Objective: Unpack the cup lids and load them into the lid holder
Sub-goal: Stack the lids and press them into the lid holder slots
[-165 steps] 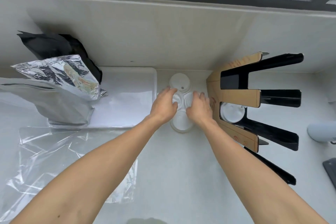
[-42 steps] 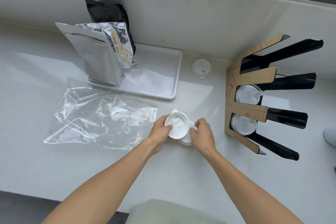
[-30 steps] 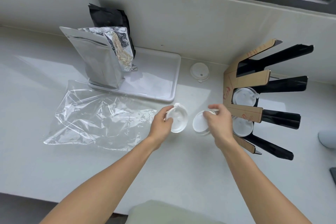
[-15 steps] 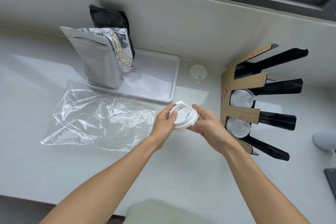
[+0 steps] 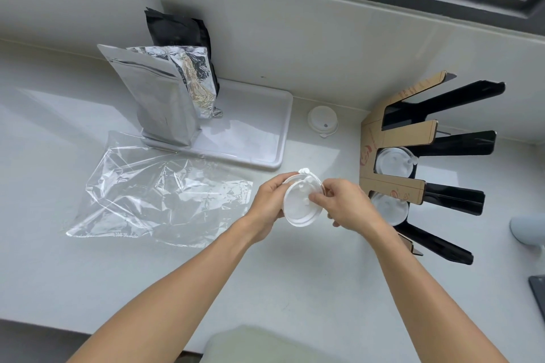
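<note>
A small stack of white cup lids (image 5: 298, 209) is held above the counter between both hands. My left hand (image 5: 267, 205) grips its left edge. My right hand (image 5: 343, 203) pinches its upper right rim with thumb and fingers. The cardboard and black lid holder (image 5: 392, 188) stands just to the right, with white lids in its middle slot (image 5: 393, 162) and lower slot (image 5: 390, 209). One more white lid (image 5: 322, 124) lies alone on the counter by the back wall. The empty clear plastic wrapper (image 5: 159, 191) lies flat to the left.
A white tray (image 5: 274, 138) sits at the back with a silver foil bag (image 5: 165, 97) and a black bag (image 5: 180, 32) standing on it. A pale blue-grey object (image 5: 529, 228) and a dark flat object (image 5: 538, 289) sit at the right edge.
The lids were gathered off the counter and lifted. My hands split apart with a lid each, then came together again, and now both hold the stack tilted toward me.
</note>
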